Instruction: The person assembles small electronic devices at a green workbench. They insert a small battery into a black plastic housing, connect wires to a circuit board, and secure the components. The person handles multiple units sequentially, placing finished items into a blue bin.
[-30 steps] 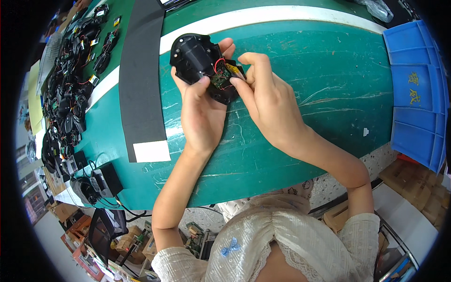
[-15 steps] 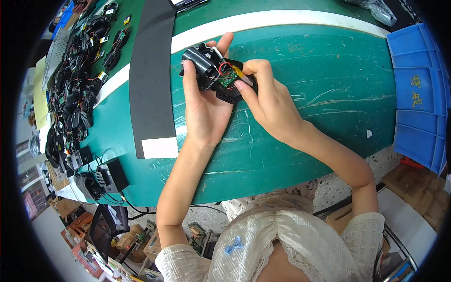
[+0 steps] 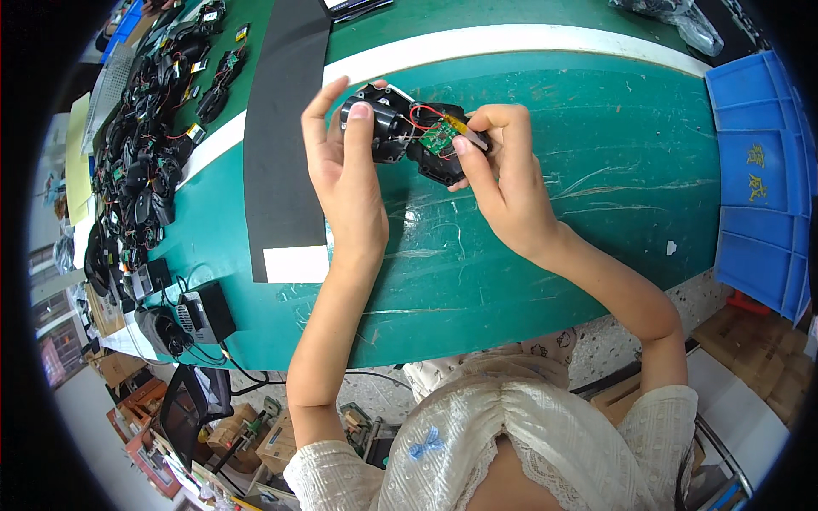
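Observation:
Between my hands, above the green table, is an opened black device with two housing halves joined by red wires. My left hand grips the left housing half, its thumb across a glossy black cylinder. The right housing half carries a green circuit board and a flat battery wrapped in yellow tape. My right hand holds that half at its right edge, thumb and index finger pinching by the battery. The right hand's other fingers are partly hidden behind the housing.
On the left lies a long pile of similar black devices with loose wires. A black box with cables stands at the table's near left. A black mat strip crosses the table. Blue bins stand at the right.
The device has shifted slightly right, and its halves are spread wider apart. My left hand has turned, its fingers now behind the left half. My right hand has moved slightly right with its half.

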### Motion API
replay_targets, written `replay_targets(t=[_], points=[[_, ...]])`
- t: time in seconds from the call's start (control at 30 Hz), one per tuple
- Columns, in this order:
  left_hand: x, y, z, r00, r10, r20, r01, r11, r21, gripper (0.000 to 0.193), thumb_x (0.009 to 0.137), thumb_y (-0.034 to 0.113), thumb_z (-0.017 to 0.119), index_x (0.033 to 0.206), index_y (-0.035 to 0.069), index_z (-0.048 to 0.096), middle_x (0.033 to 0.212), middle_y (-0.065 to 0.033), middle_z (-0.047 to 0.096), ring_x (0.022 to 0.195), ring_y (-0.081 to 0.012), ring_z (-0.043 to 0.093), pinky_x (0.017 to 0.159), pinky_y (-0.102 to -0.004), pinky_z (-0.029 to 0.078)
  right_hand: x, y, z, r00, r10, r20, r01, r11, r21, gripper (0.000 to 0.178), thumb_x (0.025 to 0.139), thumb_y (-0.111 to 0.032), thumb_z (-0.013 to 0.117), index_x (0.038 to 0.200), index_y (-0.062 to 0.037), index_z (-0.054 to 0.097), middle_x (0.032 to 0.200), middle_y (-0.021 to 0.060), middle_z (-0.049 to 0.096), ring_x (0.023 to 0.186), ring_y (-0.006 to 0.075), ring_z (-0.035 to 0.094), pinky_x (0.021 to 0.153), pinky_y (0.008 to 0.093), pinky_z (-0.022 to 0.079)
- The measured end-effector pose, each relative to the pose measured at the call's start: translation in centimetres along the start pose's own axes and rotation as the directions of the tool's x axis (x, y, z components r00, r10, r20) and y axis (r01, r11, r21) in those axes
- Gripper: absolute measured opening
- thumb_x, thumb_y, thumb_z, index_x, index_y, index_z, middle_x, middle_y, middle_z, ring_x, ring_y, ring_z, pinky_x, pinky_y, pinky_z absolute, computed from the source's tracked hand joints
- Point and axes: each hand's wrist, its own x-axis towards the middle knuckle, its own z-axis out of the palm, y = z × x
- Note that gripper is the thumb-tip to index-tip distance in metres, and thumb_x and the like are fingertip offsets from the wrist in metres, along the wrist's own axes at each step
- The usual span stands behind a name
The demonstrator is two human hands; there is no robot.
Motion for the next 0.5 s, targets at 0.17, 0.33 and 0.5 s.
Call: replay_targets(t=[0.17, 0.33, 0.5], points=[[0.5, -0.8, -1.1, 0.949, 0.305, 0.077, -0.3, 0.807, 0.509, 0.026, 0.091, 0.011, 0.052, 0.115, 0.003, 0.051, 0.11, -0.013, 0.054, 0.102, -0.0173, 0.05, 0.085, -0.0262, 0.041, 0.2, 0.4, -0.3, 0.999, 0.008, 0.036, -0.006, 0.998, -0.066, 0.018, 0.092, -0.005, 0.047, 0.104, -0.0024, 0.034, 0.086, 0.0135, 0.051, 0.064, 0.0177, 0.058, 0.053, 0.03, 0.047], [0.7, 0.4, -1.0, 0.759, 0.452, 0.469, -0.614, 0.256, 0.747, 0.019, 0.079, 0.011, 0.066, 0.098, 0.012, 0.066, 0.116, -0.0117, 0.051, 0.105, -0.03, 0.047, 0.089, -0.0387, 0.04, 0.2, 0.7, -0.5, 0.999, -0.048, 0.008, 0.048, 0.985, -0.167, 0.018, 0.09, -0.003, 0.049, 0.104, -0.0015, 0.037, 0.087, 0.0155, 0.051, 0.067, 0.0242, 0.058, 0.055, 0.033, 0.046], [0.5, 0.1, -0.9, 0.75, 0.463, 0.472, -0.611, 0.214, 0.762, 0.018, 0.072, 0.011, 0.071, 0.089, 0.014, 0.067, 0.114, -0.0072, 0.053, 0.104, -0.0287, 0.047, 0.086, -0.0374, 0.041, 0.5, 0.1, -0.8, 0.967, -0.239, 0.088, 0.253, 0.864, -0.435, 0.018, 0.087, -0.001, 0.053, 0.1, -0.0003, 0.04, 0.09, 0.018, 0.051, 0.071, 0.0327, 0.058, 0.057, 0.0374, 0.047]])
